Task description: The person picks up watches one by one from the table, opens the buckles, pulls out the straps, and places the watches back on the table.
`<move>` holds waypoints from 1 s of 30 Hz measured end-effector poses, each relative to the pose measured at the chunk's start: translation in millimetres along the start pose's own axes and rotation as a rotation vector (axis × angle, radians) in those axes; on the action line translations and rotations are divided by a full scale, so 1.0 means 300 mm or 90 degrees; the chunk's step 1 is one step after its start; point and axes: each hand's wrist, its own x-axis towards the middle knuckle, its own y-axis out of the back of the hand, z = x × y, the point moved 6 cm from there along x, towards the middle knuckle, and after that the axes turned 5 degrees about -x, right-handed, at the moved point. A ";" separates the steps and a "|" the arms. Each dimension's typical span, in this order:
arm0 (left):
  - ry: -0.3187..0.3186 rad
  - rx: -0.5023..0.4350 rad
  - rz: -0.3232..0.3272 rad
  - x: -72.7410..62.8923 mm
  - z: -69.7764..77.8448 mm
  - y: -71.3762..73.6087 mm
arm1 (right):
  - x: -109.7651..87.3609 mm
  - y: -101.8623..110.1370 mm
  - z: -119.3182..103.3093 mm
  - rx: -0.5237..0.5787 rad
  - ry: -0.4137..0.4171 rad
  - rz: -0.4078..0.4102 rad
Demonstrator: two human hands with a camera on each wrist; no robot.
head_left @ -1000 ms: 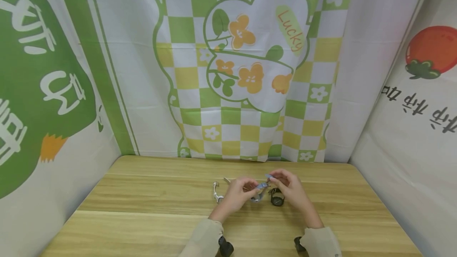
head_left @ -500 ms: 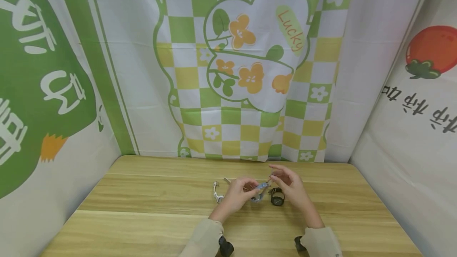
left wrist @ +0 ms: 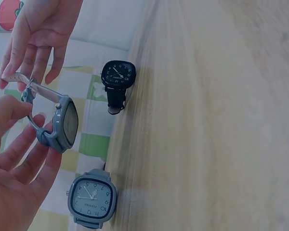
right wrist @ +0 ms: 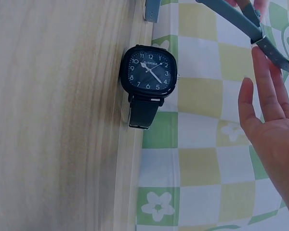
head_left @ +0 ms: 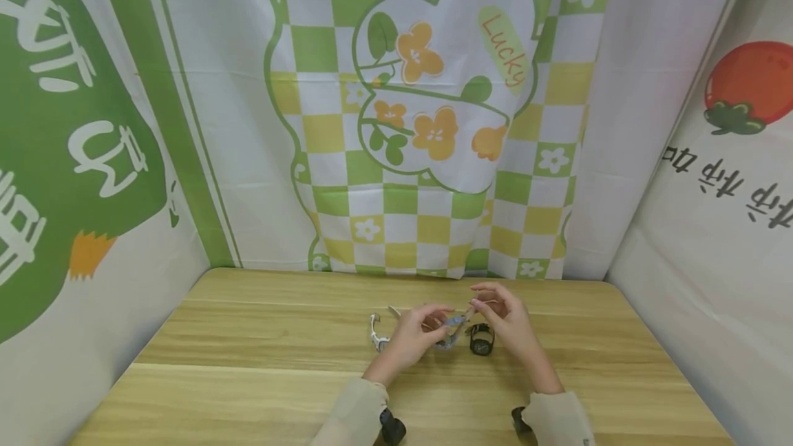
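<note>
Between my two hands hangs a grey-blue wristwatch (left wrist: pixel 66 122), clear of the table. My left hand (head_left: pixel 411 336) holds it by the case and buckle end, thumb against the strap near the buckle. My right hand (head_left: pixel 506 322) pinches the free end of the strap (right wrist: pixel 274 54), which passes by the buckle; its other fingers are spread. In the left wrist view the strap runs from the case up to the right fingertips. A black square watch (head_left: pixel 481 340) rests on the table just left of the right forearm. Another grey-blue watch (left wrist: pixel 92 197) shows below the held one.
A pale watch (head_left: pixel 378 336) lies left of the left hand, partly covered by it. The wooden table (head_left: pixel 248 363) ends at a printed checked curtain (head_left: pixel 396 205) behind. Further printed cloth hangs at the left and right sides.
My right hand has moved slightly up and to the right, and more strap shows between the two hands. The left hand has kept its hold and stayed nearly still.
</note>
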 end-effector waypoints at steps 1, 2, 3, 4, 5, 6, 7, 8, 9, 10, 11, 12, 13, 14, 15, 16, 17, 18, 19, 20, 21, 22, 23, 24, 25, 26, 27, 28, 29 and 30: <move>-0.003 0.000 -0.003 0.000 0.002 -0.001 | 0.001 0.000 -0.002 0.002 -0.003 0.002; -0.005 0.001 -0.006 0.001 0.004 -0.002 | 0.002 0.000 -0.004 0.004 -0.004 0.003; -0.009 0.001 -0.009 0.001 0.006 -0.003 | 0.002 -0.001 -0.006 0.006 -0.005 0.004; -0.013 -0.001 -0.012 0.002 0.008 -0.004 | 0.003 -0.001 -0.009 0.009 -0.003 0.004; -0.017 -0.003 -0.015 0.002 0.011 -0.005 | 0.003 -0.002 -0.011 0.012 -0.001 0.004; -0.020 -0.004 -0.017 0.003 0.012 -0.006 | 0.003 -0.002 -0.014 0.013 0.001 0.004; -0.022 -0.004 -0.019 0.003 0.014 -0.007 | 0.003 -0.002 -0.015 0.016 0.003 0.005; -0.024 -0.005 -0.020 0.003 0.016 -0.008 | 0.003 -0.002 -0.017 0.017 0.006 0.006; -0.025 -0.005 -0.019 0.004 0.015 -0.009 | 0.003 -0.001 -0.019 0.020 0.008 0.007; -0.026 -0.004 -0.019 0.005 0.015 -0.010 | 0.003 -0.001 -0.020 0.021 0.011 0.007; -0.027 -0.003 -0.018 0.005 0.016 -0.010 | 0.003 -0.001 -0.019 0.023 0.013 0.007; -0.026 -0.002 -0.015 0.005 0.017 -0.011 | 0.003 -0.001 -0.019 0.027 0.015 0.006; -0.024 0.001 -0.012 0.006 0.017 -0.011 | 0.003 -0.001 -0.019 0.030 0.018 0.005; -0.024 0.002 -0.008 0.006 0.017 -0.011 | 0.004 -0.002 -0.019 0.031 0.021 0.005; -0.023 0.002 -0.004 0.007 0.017 -0.011 | 0.004 -0.003 -0.018 0.032 0.024 0.005; -0.025 0.000 0.000 0.007 0.018 -0.012 | 0.005 -0.003 -0.017 0.032 0.027 0.003; -0.025 -0.003 0.003 0.008 0.019 -0.013 | 0.005 -0.004 -0.016 0.032 0.029 0.002; -0.026 -0.004 0.007 0.009 0.018 -0.014 | 0.005 -0.005 -0.015 0.032 0.031 0.001; -0.028 -0.006 0.011 0.010 0.018 -0.016 | 0.005 -0.005 -0.014 0.031 0.032 0.000; -0.030 -0.010 0.014 0.011 0.018 -0.019 | 0.005 -0.005 -0.013 0.032 0.033 0.000; -0.033 -0.013 0.017 0.012 0.018 -0.022 | 0.005 -0.005 -0.011 0.031 0.034 -0.001; -0.036 -0.016 0.018 0.012 0.019 -0.026 | 0.005 -0.005 -0.010 0.032 0.034 -0.002; -0.036 -0.017 0.019 0.013 0.019 -0.029 | 0.004 -0.005 -0.008 0.030 0.033 -0.001; -0.037 -0.018 0.020 0.014 0.019 -0.032 | 0.003 -0.005 -0.005 0.030 0.031 -0.001; -0.037 -0.018 0.021 0.014 0.019 -0.035 | 0.002 -0.005 -0.003 0.030 0.028 0.001; -0.037 -0.018 0.021 0.014 0.019 -0.038 | 0.002 -0.004 0.000 0.029 0.026 0.004; -0.037 -0.016 0.021 0.014 0.019 -0.040 | 0.001 -0.004 0.002 0.029 0.022 0.005; -0.035 -0.013 0.022 0.015 0.018 -0.041 | 0.000 -0.004 0.004 0.029 0.018 0.006; -0.033 -0.009 0.022 0.015 0.017 -0.042 | 0.000 -0.004 0.006 0.028 0.015 0.007; -0.031 -0.006 0.021 0.015 0.016 -0.043 | 0.000 -0.003 0.007 0.030 0.012 0.009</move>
